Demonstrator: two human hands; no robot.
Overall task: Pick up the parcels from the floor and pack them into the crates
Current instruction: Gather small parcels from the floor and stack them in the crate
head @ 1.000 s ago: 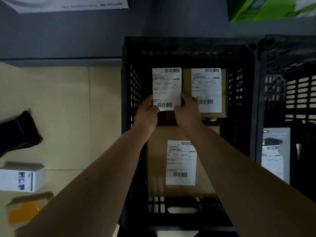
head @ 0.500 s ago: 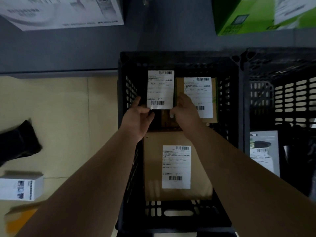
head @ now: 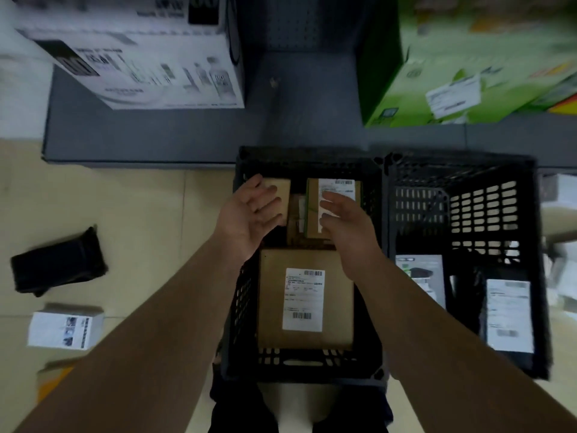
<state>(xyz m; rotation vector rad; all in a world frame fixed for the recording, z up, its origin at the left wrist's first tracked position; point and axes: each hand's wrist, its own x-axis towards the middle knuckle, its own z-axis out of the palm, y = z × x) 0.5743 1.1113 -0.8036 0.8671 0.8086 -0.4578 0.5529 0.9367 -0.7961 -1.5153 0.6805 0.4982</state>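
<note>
A black slatted crate (head: 312, 365) stands on the floor below me. It holds a large brown parcel (head: 306, 300) with a white label at the near end, a small brown parcel (head: 281, 190) at the far left and a labelled brown parcel (head: 338, 190) at the far right. My left hand (head: 253, 214) hovers palm up, fingers straight, over the small parcel. Above the far right parcel, my right hand (head: 346, 220) is spread with relaxed fingers. Neither hand holds anything. A second black crate (head: 462, 170) on the right holds a grey parcel (head: 421, 276) and a dark labelled parcel (head: 509, 314).
On the tiled floor to the left lie a black bag parcel (head: 59, 260), a white box (head: 64, 329) and an orange-brown parcel (head: 53, 375). A grey shelf base (head: 281, 126) behind the crates carries a white carton (head: 140, 57) and a green carton (head: 468, 67).
Both hands have let go of the small labelled parcel, which now lies at the crate's far left. The hands have opened and lifted; my view has tilted up toward the shelf.
</note>
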